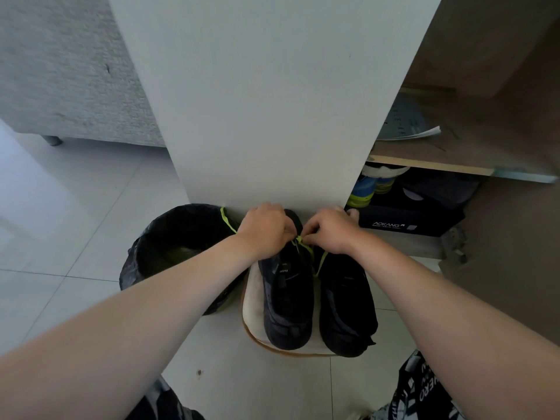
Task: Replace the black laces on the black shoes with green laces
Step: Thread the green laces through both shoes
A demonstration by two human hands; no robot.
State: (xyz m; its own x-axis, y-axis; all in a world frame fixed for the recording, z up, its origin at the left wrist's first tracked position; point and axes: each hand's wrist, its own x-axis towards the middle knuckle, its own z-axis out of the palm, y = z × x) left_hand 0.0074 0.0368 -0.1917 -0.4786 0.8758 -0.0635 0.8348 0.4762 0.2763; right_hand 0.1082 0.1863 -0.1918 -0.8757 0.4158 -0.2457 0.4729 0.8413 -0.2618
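Note:
Two black shoes stand side by side on a small white stool [253, 301], heels toward me. Over the toe end of the left shoe [286, 301], my left hand [266, 228] and my right hand [330, 230] meet, and each pinches the green lace [307, 248] where it comes up from the shoe's front. One strand of the lace trails down between the shoes toward the right shoe [345, 301]. Another green strand [225, 219] runs from under my left hand out to the left. The eyelets are hidden by my hands.
A bin lined with a black bag [178, 253] stands just left of the stool. A white cabinet panel [272, 116] rises right behind the shoes. To the right, open shelves hold a dark shoebox [409, 219], other shoes and papers. A grey sofa [66, 71] is at the far left.

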